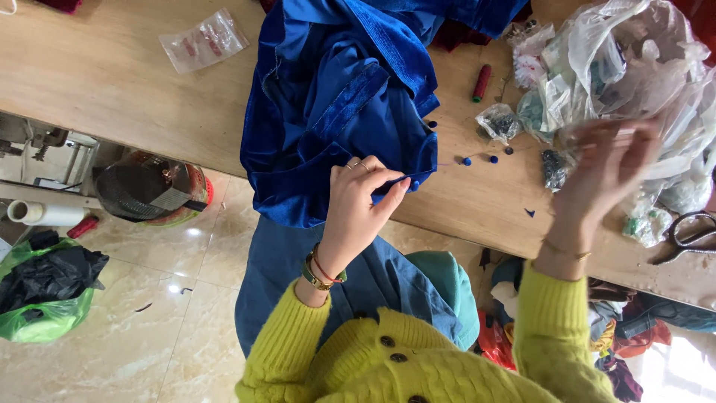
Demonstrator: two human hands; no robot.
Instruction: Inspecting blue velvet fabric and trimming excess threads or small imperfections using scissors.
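While left hand (358, 201) pinches blue velvet (335, 97), wooden table (112, 75) cluttered; right hand (604, 172) blurred.

Head view. Left hand (358, 198) pinches the edge of a blue velvet garment (335, 97) on a wooden table (112, 75); right hand (608, 168), blurred, hovers beside clear plastic bags (634, 60), near small blue buttons (477, 160).

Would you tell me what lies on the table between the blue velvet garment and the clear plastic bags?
In the head view: two loose blue buttons and a red thread spool.
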